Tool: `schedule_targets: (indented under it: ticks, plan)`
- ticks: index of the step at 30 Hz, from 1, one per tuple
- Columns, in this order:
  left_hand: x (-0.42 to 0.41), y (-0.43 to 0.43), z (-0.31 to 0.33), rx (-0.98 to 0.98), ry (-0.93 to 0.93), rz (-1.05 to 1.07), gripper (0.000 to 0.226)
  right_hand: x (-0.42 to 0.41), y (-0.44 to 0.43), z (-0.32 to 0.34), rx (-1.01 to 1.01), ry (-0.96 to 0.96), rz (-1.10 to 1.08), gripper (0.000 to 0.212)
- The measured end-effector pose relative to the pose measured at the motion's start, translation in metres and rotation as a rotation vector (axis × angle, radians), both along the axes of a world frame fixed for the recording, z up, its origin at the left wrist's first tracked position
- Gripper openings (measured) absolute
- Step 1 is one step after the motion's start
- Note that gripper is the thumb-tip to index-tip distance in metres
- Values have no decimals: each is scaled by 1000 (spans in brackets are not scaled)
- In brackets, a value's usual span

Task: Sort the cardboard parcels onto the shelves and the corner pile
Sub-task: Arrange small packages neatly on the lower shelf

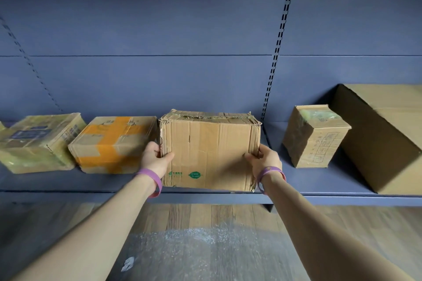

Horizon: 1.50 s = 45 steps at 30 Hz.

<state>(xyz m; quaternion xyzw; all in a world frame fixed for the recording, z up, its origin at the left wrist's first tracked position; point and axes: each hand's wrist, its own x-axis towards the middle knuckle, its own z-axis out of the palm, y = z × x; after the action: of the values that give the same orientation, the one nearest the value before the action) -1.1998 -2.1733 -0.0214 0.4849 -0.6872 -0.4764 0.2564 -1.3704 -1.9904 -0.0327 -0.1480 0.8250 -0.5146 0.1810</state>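
Observation:
A worn brown cardboard parcel point(210, 148) with green logos on its front stands on the blue shelf point(319, 180), its bottom near the front edge. My left hand point(156, 158) grips its left edge, thumb on the front face. My right hand point(265, 158) grips its right edge the same way. Both wrists wear purple bands. To the left lies a parcel with orange tape point(112, 143), touching or nearly touching the held one. Further left sits a parcel wrapped in yellowish tape point(38, 143).
On the right of the shelf stand a small upright carton point(314, 136) and a large brown box point(383, 134). A slotted upright point(277, 52) runs up the blue back wall. Below the shelf is wood-pattern floor with a sheet of bubble wrap point(194, 248).

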Motion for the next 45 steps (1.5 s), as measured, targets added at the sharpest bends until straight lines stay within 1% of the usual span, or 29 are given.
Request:
schedule_targets:
  ticks: [4, 8, 11, 12, 13, 15, 16, 17, 18, 20, 21, 22, 24, 25, 27, 28, 31, 33, 34, 36, 38, 41, 44, 45]
  plan:
    - [0, 0, 8, -61, 37, -1, 13, -3, 3, 11, -14, 58, -15, 16]
    - [2, -1, 12, -120, 66, 40, 14, -1, 6, 17, 30, 113, -6, 14]
    - [4, -2, 14, -148, 52, 49, 12, 2, 7, 21, 13, 141, 17, 11]
    - [5, -5, 14, -155, 44, 59, 13, 5, 6, 23, -22, 126, 29, 16]
    - [7, -8, 14, -154, 39, 76, 14, 6, 6, 24, -87, 89, 32, 26]
    - [9, -14, 14, -142, 36, 113, 15, 9, 5, 29, -247, -42, -8, 46]
    - [11, -17, 14, -135, 38, 126, 15, 10, 4, 31, -294, -103, -38, 51]
    - [12, -19, 14, -127, 44, 133, 14, 9, 3, 32, -313, -143, -61, 50]
    - [13, -20, 14, -119, 49, 133, 14, 8, 3, 31, -302, -141, -67, 45]
    - [15, -21, 13, -110, 60, 130, 13, 5, 4, 27, -228, -90, -29, 42]
    - [16, -22, 12, -100, 67, 131, 14, 6, 6, 24, -195, -100, 0, 50]
    - [17, -21, 11, -87, 76, 132, 15, 6, 8, 21, -190, -138, 26, 67]
    - [17, -19, 12, -50, 96, 135, 18, 5, 12, 17, -218, -275, 31, 89]
    - [17, -19, 12, -35, 102, 134, 19, 5, 15, 16, -246, -337, 41, 86]
    - [17, -18, 13, -17, 103, 132, 21, 4, 19, 17, -257, -396, 90, 69]
    - [16, -18, 13, -7, 106, 140, 22, 5, 20, 17, -252, -405, 115, 61]
    - [15, -17, 11, 45, 133, 173, 27, 4, 22, 16, -298, -430, 122, 44]
    - [12, -15, 10, 60, 116, 169, 30, 2, 22, 17, -328, -436, 115, 27]
    - [11, -14, 10, 64, 108, 166, 31, 1, 21, 18, -337, -428, 107, 23]
    - [8, -13, 11, 86, 116, 162, 36, 2, 18, 20, -345, -371, 59, 22]
    - [5, -11, 14, 126, 146, 144, 40, 1, 16, 20, -359, -305, -36, 26]
    - [2, -6, 18, 186, 169, 71, 43, -2, 15, 23, -395, -264, -129, 29]
    - [-4, 3, 25, 147, 100, -12, 56, 0, 9, 28, -431, -194, -198, 30]
    - [-6, 6, 28, 125, 103, -25, 58, 2, 7, 29, -447, -171, -225, 30]
